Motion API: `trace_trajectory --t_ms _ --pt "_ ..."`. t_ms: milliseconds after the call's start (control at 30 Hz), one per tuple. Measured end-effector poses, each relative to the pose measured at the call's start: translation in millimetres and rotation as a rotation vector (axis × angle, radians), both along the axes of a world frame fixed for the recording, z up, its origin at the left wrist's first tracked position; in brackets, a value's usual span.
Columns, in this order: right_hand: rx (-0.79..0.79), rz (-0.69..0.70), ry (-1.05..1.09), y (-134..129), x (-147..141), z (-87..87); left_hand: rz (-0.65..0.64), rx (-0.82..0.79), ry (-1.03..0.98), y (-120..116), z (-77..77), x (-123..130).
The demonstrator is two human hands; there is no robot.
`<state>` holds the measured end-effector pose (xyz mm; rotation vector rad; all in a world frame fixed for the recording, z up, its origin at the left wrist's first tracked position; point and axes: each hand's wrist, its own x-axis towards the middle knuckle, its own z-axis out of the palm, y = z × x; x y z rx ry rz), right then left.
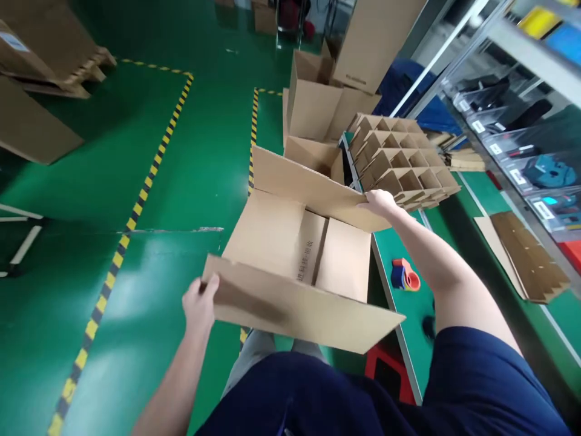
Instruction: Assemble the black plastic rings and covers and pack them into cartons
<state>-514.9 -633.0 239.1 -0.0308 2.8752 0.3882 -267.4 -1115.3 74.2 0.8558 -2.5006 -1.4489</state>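
Observation:
A cardboard box [267, 227] with its flaps spread hangs in front of my body, held between both hands. At its near left corner, my left hand [200, 303] is closed around the edge of the near flap, thumb on the inner side. My right hand [380, 203] grips the top edge of the far flap toward its right end. Inside the box, flaps and a darker strip with printed characters show; whether the bottom is fully closed I cannot tell.
To the right, a green workbench [420, 327] carries a stack of cardboard dividers [403, 157], a tape dispenser [405, 275] and flat cardboard [521, 257]. Shelf bins [544, 172] overhang it. Open boxes [313, 109] stand ahead. Yellow-black tape [136, 209] marks the floor; a pallet [86, 72] is far left.

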Motion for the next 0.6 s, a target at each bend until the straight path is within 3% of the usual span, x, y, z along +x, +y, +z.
trace_trajectory --t_ms 133,200,300,400,467,533,600 --pt "-0.156 -0.012 -0.002 -17.3 31.2 -26.5 -0.095 -0.219 -0.056 -1.9 -34.7 -65.2" --pt "-0.206 -0.022 -0.002 -30.1 65.8 -49.7 -0.169 -0.256 -0.081 4.9 -50.4 -76.1" --pt "-0.211 0.05 -0.048 -57.0 144.8 -102.9 -0.222 -0.321 -0.12 8.6 -64.1 -71.3" --pt "-0.224 0.058 -0.14 -83.4 221.9 -163.3 -0.227 -0.43 -0.144 5.5 -64.0 -63.2" --pt "-0.238 0.011 -0.102 -90.3 249.9 -193.0 -0.248 -0.478 -0.111 8.7 -57.2 -65.4" --pt "-0.264 0.021 -0.022 -88.2 257.9 -208.4 -0.371 -0.502 -0.029 21.6 -47.4 -77.0" --pt "-0.289 0.037 0.05 -84.7 255.6 -212.5 -0.606 -0.519 0.057 42.7 -38.7 -96.7"
